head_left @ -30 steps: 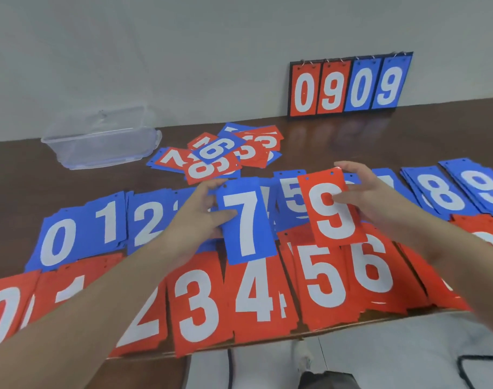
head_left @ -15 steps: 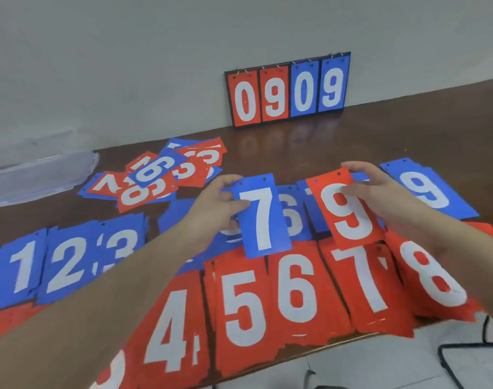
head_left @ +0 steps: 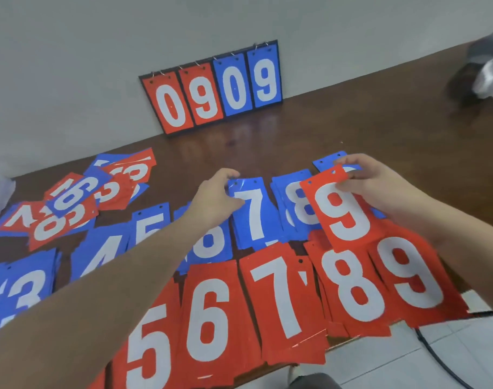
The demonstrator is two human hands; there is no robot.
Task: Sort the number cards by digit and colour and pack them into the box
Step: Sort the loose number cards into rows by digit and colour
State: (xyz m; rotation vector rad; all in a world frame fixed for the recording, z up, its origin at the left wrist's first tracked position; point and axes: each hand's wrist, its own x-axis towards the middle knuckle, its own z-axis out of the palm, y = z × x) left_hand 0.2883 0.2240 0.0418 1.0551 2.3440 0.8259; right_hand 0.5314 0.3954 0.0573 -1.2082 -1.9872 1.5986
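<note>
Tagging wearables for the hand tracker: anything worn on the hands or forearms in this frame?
Nothing visible. The left hand and right hand are bare, with no gloves, rings, watch or bands showing. Both forearms are bare as far as the frame edges; no sleeve enters the picture. No markers, straps or cables on either arm.

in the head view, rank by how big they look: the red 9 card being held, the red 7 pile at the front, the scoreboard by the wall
1. red 7 pile, largest, though it lies nearest the camera.
2. scoreboard, far away yet wide.
3. red 9 card, smallest, held by the right hand.
These are apparent sizes only.
</note>
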